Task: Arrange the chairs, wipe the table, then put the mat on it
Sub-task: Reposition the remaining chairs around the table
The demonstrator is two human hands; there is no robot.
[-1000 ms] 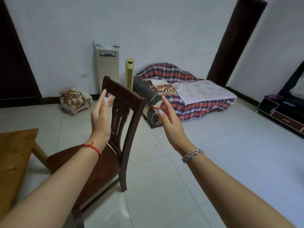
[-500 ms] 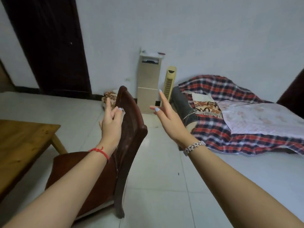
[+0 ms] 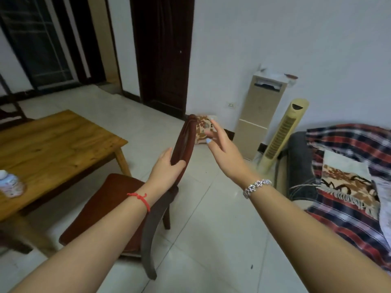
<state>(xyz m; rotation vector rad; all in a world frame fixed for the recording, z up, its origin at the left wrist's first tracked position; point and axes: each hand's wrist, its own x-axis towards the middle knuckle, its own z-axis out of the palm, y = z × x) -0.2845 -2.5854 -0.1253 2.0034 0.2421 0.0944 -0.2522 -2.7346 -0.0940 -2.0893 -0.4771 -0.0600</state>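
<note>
Both arms extended forward. Left hand (image 3: 167, 168) clamped around something, thumb on the near side. Right hand (image 3: 224, 149) open, fingers (image 3: 213, 132) spread, touching nothing.

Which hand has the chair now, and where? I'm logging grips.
The left hand grips the chair by its backrest's top rail; the right hand is open, holding nothing.

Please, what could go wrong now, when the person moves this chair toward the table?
1. Only the left hand grips the chair at its top rail; the right hand is open beside it. Moved one-handed, the chair may twist or tip.
2. The bottle stands near the edge of the table. If the chair bumps the table, it could fall.
3. The floor is glossy tile; the legs might slide or scrape.
</note>
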